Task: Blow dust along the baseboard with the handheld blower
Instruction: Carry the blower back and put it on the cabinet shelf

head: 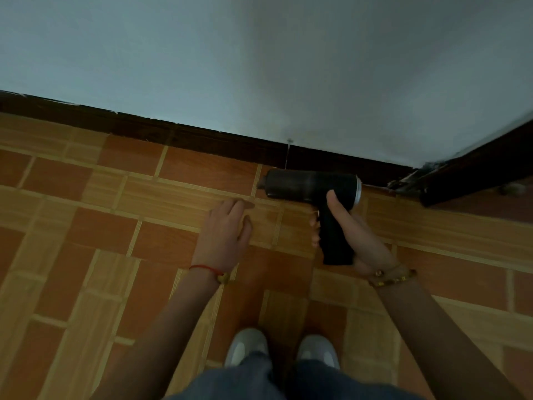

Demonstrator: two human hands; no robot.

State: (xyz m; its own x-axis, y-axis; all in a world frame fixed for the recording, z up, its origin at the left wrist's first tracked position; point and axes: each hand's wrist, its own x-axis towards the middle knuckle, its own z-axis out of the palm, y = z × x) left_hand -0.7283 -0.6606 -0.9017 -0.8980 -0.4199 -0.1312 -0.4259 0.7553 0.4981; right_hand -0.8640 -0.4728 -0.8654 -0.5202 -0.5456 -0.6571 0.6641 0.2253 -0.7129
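A black pistol-shaped handheld blower (310, 184) hangs low over the floor, close in front of the dark brown baseboard (202, 140). Its nozzle points left, along the baseboard, and a silver ring marks its rear end. My right hand (354, 232) is wrapped around the blower's handle, thumb up on the body. My left hand (227, 229) hovers over the tiles just left of the blower, fingers loosely curled, holding nothing. The baseboard runs from the upper left to a corner at the right, under a pale wall (288, 67).
The floor is orange and tan patterned tile (115, 226). A second dark baseboard or door frame (476, 174) angles away at the right corner, with scuffed debris at its base. My two light shoes (282, 350) stand at the bottom centre.
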